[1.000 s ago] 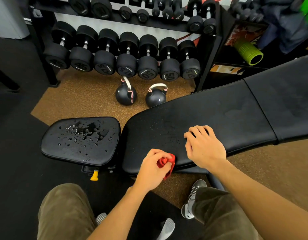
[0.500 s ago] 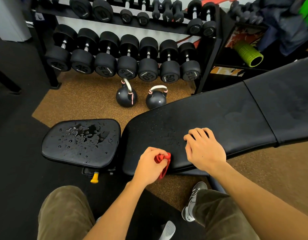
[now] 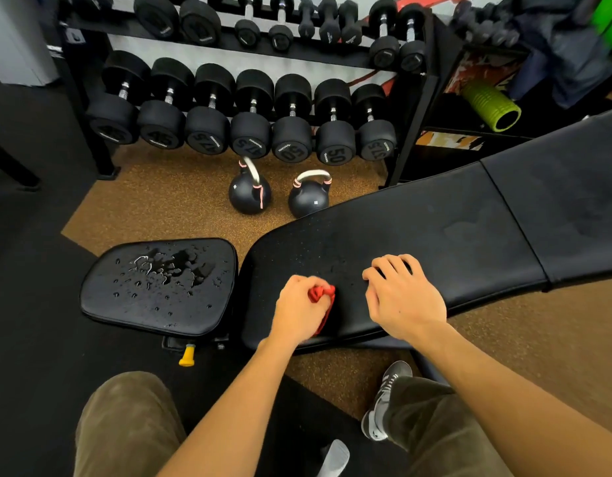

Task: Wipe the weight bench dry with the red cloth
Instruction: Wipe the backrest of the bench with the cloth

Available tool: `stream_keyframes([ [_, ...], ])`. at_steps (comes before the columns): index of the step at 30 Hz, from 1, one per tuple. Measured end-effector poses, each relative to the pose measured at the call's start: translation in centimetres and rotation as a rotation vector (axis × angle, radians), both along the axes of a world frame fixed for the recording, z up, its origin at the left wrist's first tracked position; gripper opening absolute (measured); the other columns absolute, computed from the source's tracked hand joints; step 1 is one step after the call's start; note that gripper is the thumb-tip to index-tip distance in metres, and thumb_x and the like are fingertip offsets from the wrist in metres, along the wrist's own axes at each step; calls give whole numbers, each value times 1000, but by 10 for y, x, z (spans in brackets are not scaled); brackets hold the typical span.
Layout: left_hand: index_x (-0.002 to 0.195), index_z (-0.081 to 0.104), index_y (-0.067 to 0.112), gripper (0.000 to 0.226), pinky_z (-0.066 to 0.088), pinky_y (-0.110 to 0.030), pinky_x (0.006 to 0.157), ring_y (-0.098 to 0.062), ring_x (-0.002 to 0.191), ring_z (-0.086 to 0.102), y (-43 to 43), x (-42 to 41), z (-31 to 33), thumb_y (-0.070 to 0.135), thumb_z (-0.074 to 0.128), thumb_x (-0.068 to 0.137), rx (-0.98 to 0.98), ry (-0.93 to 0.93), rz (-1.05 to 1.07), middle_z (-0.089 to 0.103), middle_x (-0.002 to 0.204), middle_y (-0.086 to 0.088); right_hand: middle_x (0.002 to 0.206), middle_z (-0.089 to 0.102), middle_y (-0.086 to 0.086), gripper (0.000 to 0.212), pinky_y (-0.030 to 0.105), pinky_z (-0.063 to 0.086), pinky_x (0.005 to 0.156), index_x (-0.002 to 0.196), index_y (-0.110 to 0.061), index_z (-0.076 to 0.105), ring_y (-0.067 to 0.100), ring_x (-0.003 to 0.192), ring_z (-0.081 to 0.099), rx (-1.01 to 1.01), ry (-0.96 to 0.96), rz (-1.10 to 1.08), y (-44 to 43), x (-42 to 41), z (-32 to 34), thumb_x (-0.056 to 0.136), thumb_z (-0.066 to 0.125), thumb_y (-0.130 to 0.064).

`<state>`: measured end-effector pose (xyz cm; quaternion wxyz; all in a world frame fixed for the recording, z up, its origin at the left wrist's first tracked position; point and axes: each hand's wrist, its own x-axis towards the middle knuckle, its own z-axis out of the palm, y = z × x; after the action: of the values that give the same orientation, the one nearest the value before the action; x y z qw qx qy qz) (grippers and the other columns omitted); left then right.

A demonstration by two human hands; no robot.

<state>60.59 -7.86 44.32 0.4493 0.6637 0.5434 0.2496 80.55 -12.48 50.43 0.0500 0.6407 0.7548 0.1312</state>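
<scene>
The black weight bench has a long back pad (image 3: 418,235) running to the right and a separate seat pad (image 3: 125,304) at the left. Puddles and drops of water lie on the seat pad. My left hand (image 3: 299,308) grips the bunched red cloth (image 3: 321,294) against the near left part of the back pad. My right hand (image 3: 402,297) rests on the back pad just right of the cloth, fingers bent onto the surface, holding nothing.
Two kettlebells (image 3: 250,192) (image 3: 308,197) stand on the brown floor behind the bench, before a dumbbell rack (image 3: 249,129). A green foam roller (image 3: 492,106) lies on a shelf at the right. A yellow knob (image 3: 187,356) sticks out under the seat pad. My legs are below.
My left hand has slid the red cloth up from the pad's near edge onto its top surface. My right hand has stayed in place.
</scene>
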Motion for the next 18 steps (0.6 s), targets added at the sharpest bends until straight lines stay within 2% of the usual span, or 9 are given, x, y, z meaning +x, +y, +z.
stream_keyframes([
  [3,106,72,40,14,44,-19,90,2,97,56,-2,24,11,32,69,96,33,-54,24,55,117,14,121,65,4,30,45,40,110,118,-18,67,25,116,58,3,13,2,-1,0,1,95,51,-30],
  [7,108,71,42,17,36,-6,89,3,109,55,-13,18,9,32,70,95,67,-69,-122,55,117,19,120,67,3,32,46,43,110,120,-18,69,26,115,62,20,49,-1,-1,2,-2,88,66,-25],
  [9,104,71,43,15,38,-13,96,2,111,55,-10,3,2,33,73,92,57,-42,-149,57,116,19,118,67,3,37,43,41,110,119,-18,69,27,113,63,33,89,5,0,6,-5,83,73,-17],
  [11,100,71,45,15,43,-24,101,-1,110,56,-2,-4,-3,33,73,91,19,-8,-112,58,116,17,116,67,5,43,43,48,105,118,-15,70,29,111,65,47,146,-4,3,11,-5,76,78,-8],
  [14,102,71,42,12,48,-29,99,-2,100,58,7,8,2,34,71,93,1,-17,16,56,115,13,112,66,8,46,43,54,95,114,-13,72,31,104,67,39,143,-5,13,17,1,71,80,-1],
  [16,104,72,39,11,50,-25,94,1,94,59,4,25,9,34,69,95,31,-63,67,54,114,15,109,65,7,43,44,52,94,111,-14,71,32,102,65,48,70,13,21,23,5,70,79,-6],
  [18,107,72,39,13,44,-12,88,6,96,57,-6,36,14,33,68,96,64,-94,29,52,117,16,111,63,7,38,44,47,98,113,-15,70,32,107,61,51,13,5,28,30,10,76,75,-12],
])
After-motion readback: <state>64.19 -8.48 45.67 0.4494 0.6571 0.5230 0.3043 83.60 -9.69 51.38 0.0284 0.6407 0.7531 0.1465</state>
